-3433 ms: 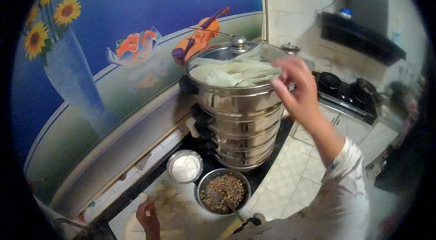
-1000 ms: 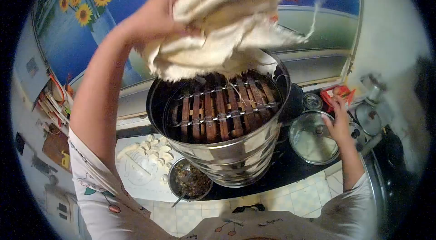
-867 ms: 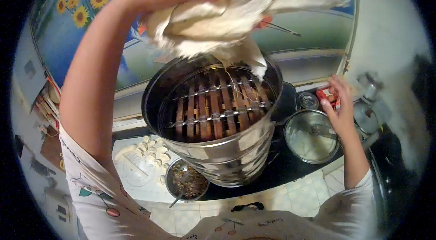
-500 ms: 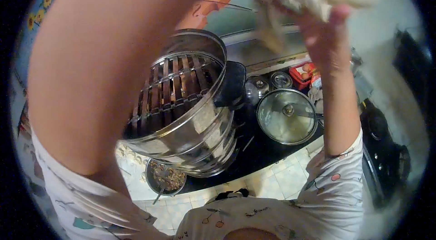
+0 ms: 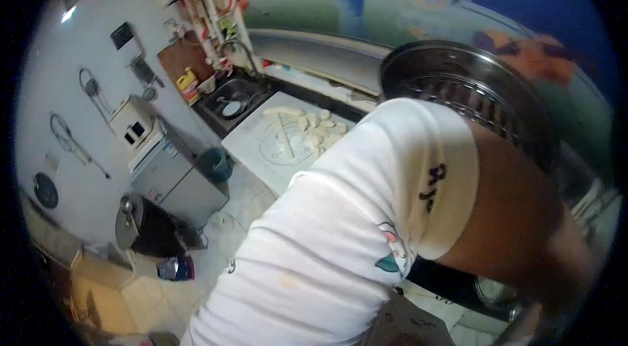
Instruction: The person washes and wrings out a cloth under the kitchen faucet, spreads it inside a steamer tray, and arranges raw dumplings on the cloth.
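Note:
My left arm (image 5: 510, 215), in a white printed sleeve, stretches across the view to the right. Its lower end blurs into the dark right edge, so my left hand's fingers cannot be made out. Behind the arm stands a large metal steamer (image 5: 451, 58) with a slatted rack inside, partly covered by the arm. My right hand and the cloth it held do not show. Below the arm, part of a round lidded pan (image 5: 492, 290) is visible on the dark counter.
Left of the steamer, a white board (image 5: 261, 149) bears pale dough pieces (image 5: 320, 130) and a rolling pin (image 5: 286, 140). Beyond it are a sink (image 5: 222, 94) with a bowl, and a yellow bottle (image 5: 188, 84). A fridge (image 5: 170, 172), a teal bucket (image 5: 216, 164) and a dark bin (image 5: 147, 228) stand leftward.
The view has swung left, bringing the board, sink and fridge in. The steamer now appears further right. My right hand, raised with a pale cloth earlier, has left view.

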The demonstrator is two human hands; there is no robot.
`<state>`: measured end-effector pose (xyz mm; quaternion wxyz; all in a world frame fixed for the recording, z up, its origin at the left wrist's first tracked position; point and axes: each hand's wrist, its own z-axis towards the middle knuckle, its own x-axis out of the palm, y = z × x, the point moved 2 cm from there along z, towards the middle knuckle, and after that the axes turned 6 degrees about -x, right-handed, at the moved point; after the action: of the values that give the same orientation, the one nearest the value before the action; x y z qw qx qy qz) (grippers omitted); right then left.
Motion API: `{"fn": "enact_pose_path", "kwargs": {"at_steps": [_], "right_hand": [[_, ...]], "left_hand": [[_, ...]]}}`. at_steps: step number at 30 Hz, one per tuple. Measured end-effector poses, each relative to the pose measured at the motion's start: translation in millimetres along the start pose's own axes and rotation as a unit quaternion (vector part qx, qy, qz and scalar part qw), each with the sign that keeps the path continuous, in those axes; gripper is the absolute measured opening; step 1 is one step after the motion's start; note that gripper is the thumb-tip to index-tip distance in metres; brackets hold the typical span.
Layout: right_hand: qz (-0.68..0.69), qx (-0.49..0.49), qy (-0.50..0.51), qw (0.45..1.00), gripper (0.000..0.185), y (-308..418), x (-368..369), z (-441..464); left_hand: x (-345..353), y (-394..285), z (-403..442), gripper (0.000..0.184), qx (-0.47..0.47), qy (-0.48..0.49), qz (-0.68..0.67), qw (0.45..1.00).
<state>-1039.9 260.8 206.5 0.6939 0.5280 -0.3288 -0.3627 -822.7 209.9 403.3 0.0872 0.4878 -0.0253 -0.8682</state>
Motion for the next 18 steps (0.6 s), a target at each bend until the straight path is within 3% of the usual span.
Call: {"fn": "enact_pose_path", "kwargs": {"at_steps": [6,11,15,18], "right_hand": [[-0.06,0.004,0.012,0.998,0.049,-19.4,-25.8,-23.7],[-0.103,-0.008,-0.002,0.995,0.049,1.2,-54.6,-42.9],[-0.132,-0.021,-0.018,0.991,0.049,18.7,-79.5,-69.7],[-0.162,-0.033,-0.033,0.986,0.049,41.9,-97.4,-111.6]], "left_hand": [[-64.6,6.2,-95.9,0.05,0.003,-0.063,0.025,0.998],[-149.5,18.5,-182.8,0.05,-0.026,-0.19,0.019,0.981],[-194.1,25.0,-279.7,0.051,-0.141,-0.287,-0.009,0.948],[-211.2,31.4,-366.6,0.051,-0.293,-0.336,-0.086,0.891]]}}
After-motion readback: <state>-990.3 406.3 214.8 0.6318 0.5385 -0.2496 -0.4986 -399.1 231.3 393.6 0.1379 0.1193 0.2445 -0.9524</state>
